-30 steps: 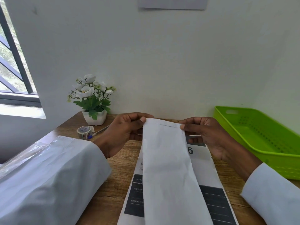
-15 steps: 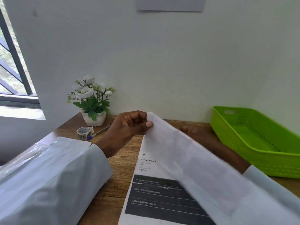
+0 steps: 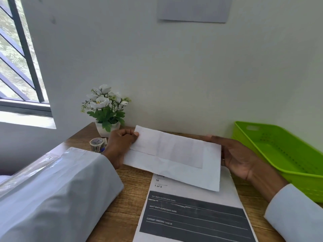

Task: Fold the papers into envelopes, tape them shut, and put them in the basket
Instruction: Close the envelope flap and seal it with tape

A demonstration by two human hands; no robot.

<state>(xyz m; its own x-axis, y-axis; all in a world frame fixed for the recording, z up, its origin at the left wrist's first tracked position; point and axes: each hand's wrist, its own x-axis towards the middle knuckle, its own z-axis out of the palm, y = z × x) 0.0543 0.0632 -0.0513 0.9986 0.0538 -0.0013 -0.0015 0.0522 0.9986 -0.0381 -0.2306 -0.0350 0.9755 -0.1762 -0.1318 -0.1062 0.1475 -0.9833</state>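
A folded white paper (image 3: 176, 158) lies sideways in the air over the wooden table, between both hands. My left hand (image 3: 120, 144) pinches its left end with thumb on top. My right hand (image 3: 239, 159) supports its right end from behind, fingers mostly hidden by the sheet. A folded flap shows across the paper's upper part. The green plastic basket (image 3: 283, 154) stands at the right, with nothing visible inside. A roll of tape (image 3: 97, 144) sits at the left behind my left wrist.
A printed form (image 3: 192, 215) with dark bands lies flat on the table (image 3: 125, 198) under the held paper. A small white pot of flowers (image 3: 106, 110) stands by the wall, near the window. A pen tip shows beside the tape.
The paper was held upright lengthwise a second ago; it has been swung round and now lies sideways. My right hand shifted from the top edge to the right end.
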